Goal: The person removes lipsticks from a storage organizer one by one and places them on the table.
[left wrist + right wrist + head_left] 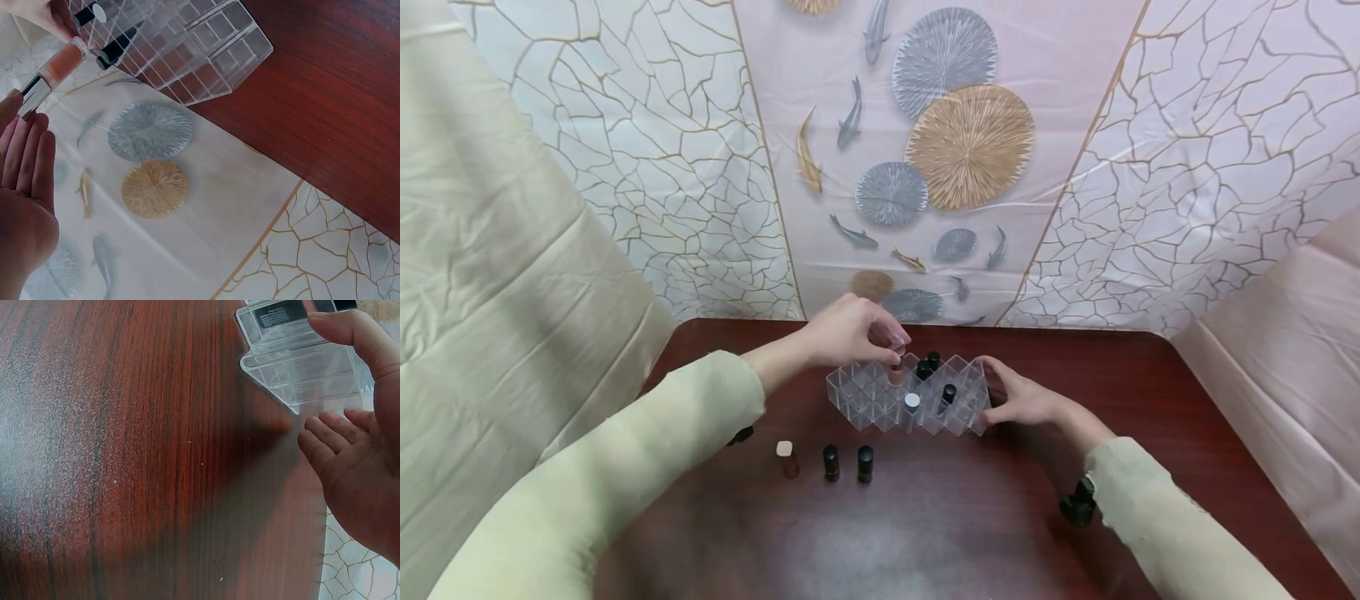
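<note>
On the dark red table (970,508), a pale-capped tube (787,458) stands left, then two black tubes (865,464). Beyond them, the left hand (853,331) pinches an orange tube (896,374) by its silver cap, over the clear rack (859,400) near the table's far edge; I can't tell whether its tip is inside a slot. The right hand (1022,400), thumb and fingers wide apart, holds the rack's right end. A tilted tube could catch a divider and slip; a loosened right hand could let the rack skid.

Pale light (857,546) glazes a reddish table (992,500), apparently wood, before a fish-printed backdrop (820,242) veined in gold.
</note>
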A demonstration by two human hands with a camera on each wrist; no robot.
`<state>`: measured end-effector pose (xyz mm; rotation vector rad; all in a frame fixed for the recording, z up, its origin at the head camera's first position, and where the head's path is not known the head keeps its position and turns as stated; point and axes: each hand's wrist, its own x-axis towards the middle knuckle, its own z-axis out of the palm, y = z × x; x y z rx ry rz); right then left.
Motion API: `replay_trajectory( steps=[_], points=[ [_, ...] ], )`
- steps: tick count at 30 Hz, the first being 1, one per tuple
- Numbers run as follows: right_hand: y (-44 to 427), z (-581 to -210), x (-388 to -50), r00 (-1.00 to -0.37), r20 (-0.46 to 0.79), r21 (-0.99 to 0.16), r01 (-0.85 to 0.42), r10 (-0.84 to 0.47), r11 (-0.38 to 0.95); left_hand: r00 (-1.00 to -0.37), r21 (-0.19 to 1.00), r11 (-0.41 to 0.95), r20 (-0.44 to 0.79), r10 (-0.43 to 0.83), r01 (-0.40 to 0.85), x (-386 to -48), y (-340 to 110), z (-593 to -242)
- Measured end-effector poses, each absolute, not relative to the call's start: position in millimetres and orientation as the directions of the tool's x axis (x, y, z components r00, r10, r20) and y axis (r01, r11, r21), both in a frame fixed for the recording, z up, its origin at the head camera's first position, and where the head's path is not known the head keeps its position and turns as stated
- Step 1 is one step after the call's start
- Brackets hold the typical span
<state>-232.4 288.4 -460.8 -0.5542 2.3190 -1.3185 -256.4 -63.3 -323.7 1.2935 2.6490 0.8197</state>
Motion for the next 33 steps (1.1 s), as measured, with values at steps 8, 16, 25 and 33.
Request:
replay_trajectory(
  steps=[8,16,25,33],
  points=[
    [291,-461,-233,-0.827,-0.147,-0.879,-0.142,-0.543,0.455,-0.597,0.496,0.460,0.154,0.788,0.736,-242,-62,-329],
    [291,-464,-234,-0.825,-0.144,-0.879,-0.148,-0.547,0.454,-0.585,0.498,0.445,0.165,0.794,0.745,-229,-61,-343],
    [290,-463,-234,-0.827,-0.157,-0.872,-0.140,-0.540,0.469,-0.552,0.480,0.427,0.150,0.820,0.766,-219,-58,-364],
    [290,-464,-235,-0.824,-0.144,-0.883,-0.143,-0.547,0.447,-0.542,0.467,0.426,0.144,0.828,0.775,-205,-52,-379]
  ],
)
